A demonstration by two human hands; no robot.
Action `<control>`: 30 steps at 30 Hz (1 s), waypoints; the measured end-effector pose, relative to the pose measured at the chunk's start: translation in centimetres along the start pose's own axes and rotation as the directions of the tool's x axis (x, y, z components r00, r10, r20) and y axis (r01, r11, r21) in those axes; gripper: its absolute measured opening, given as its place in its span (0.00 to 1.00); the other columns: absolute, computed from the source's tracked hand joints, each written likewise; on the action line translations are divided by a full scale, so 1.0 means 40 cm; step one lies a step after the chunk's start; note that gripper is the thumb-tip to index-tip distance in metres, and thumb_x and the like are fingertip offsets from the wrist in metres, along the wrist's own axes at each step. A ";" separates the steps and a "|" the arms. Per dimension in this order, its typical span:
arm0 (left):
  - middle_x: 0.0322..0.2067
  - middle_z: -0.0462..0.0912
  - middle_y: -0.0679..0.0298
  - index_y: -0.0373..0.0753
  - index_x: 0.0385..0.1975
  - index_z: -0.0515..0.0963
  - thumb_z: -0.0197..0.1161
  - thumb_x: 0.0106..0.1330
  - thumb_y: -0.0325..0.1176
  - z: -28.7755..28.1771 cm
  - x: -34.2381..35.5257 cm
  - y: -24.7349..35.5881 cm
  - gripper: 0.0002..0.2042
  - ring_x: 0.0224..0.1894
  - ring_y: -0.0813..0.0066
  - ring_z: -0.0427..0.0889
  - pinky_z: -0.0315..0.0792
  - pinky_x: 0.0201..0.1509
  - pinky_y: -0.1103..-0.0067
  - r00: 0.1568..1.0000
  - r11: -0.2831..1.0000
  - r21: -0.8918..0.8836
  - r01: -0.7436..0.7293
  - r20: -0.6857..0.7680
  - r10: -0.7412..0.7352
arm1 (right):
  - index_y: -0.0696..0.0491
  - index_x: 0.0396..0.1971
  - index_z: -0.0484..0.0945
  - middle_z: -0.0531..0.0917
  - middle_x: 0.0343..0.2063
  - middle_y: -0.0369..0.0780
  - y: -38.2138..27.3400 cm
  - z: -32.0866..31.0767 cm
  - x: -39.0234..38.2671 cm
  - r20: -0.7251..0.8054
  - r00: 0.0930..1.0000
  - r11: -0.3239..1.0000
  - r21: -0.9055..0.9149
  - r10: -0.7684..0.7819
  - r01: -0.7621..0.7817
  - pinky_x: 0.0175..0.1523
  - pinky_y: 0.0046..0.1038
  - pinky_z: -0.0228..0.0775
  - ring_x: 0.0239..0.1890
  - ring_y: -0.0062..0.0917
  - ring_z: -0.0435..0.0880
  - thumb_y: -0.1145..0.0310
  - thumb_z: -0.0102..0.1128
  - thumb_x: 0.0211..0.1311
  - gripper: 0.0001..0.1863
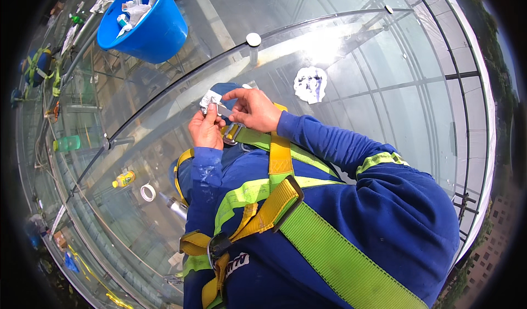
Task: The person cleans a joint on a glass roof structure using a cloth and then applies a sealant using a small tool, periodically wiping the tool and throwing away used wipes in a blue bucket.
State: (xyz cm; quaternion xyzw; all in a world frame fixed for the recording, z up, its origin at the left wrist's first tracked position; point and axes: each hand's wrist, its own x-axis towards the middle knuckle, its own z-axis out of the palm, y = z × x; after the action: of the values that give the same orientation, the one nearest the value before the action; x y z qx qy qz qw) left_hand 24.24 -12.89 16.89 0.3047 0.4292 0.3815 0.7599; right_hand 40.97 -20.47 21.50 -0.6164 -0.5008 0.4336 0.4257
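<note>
My left hand (206, 127) is closed on a crumpled white paper or rag (210, 99), held in front of my body above the glass. My right hand (255, 110) is beside it, with thumb and fingers pinching a small flat grey blade-like piece (225, 110) against the white wad. Its index finger reaches over to the wad's edge. The exact kind of the grey piece is hard to make out. On the glass to the right lies a white patch with dark smears (310, 85).
A blue bucket (164, 34) holding crumpled waste stands at the upper left. Left of me are a yellow bottle (125, 179), a white tape roll (143, 191), a silver cylinder (177, 207) and a green bottle (67, 143). A round white cap (253, 39) stands on the glass joint.
</note>
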 end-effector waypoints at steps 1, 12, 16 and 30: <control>0.30 0.82 0.67 0.36 0.40 0.79 0.67 0.68 0.33 -0.033 0.024 0.003 0.08 0.24 0.83 0.73 0.69 0.27 0.84 0.996 0.999 -0.028 -0.035 -0.084 0.033 | 0.63 0.54 0.75 0.82 0.25 0.35 -0.013 -0.019 -0.011 0.053 0.999 0.999 -0.052 0.001 0.002 0.35 0.22 0.73 0.28 0.13 0.78 0.80 0.68 0.57 0.23; 0.38 0.84 0.66 0.38 0.48 0.77 0.66 0.67 0.27 -0.192 0.039 -0.051 0.11 0.37 0.77 0.82 0.77 0.36 0.77 0.989 0.993 0.016 -0.120 -0.079 0.121 | 0.47 0.42 0.87 0.86 0.43 0.47 0.670 -0.325 -0.117 -0.563 0.693 0.595 -0.390 0.450 -0.703 0.55 0.37 0.75 0.48 0.41 0.85 0.72 0.60 0.51 0.17; 0.39 0.86 0.60 0.33 0.49 0.77 0.65 0.67 0.23 -0.191 0.013 -0.042 0.12 0.34 0.76 0.84 0.74 0.26 0.84 0.980 0.988 0.004 -0.157 -0.121 0.157 | 0.51 0.51 0.81 0.84 0.47 0.49 0.618 -0.267 -0.084 -0.657 0.624 0.420 -0.468 0.422 -0.777 0.56 0.44 0.75 0.51 0.43 0.83 0.55 0.67 0.56 0.24; 0.37 0.82 0.68 0.36 0.53 0.77 0.58 0.73 0.30 -0.030 -0.034 0.121 0.12 0.34 0.82 0.80 0.77 0.40 0.81 0.952 0.962 -0.270 -0.050 0.279 0.128 | 0.64 0.38 0.84 0.86 0.32 0.39 -0.064 0.067 0.174 0.031 0.985 0.966 0.207 -0.167 0.157 0.42 0.22 0.74 0.34 0.20 0.82 0.76 0.70 0.60 0.09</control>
State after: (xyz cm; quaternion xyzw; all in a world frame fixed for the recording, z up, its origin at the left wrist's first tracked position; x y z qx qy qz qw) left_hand 21.17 -11.34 20.73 0.2749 0.2437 0.4190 0.8303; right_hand 38.62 -13.02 22.51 -0.5157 -0.5128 0.4611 0.5084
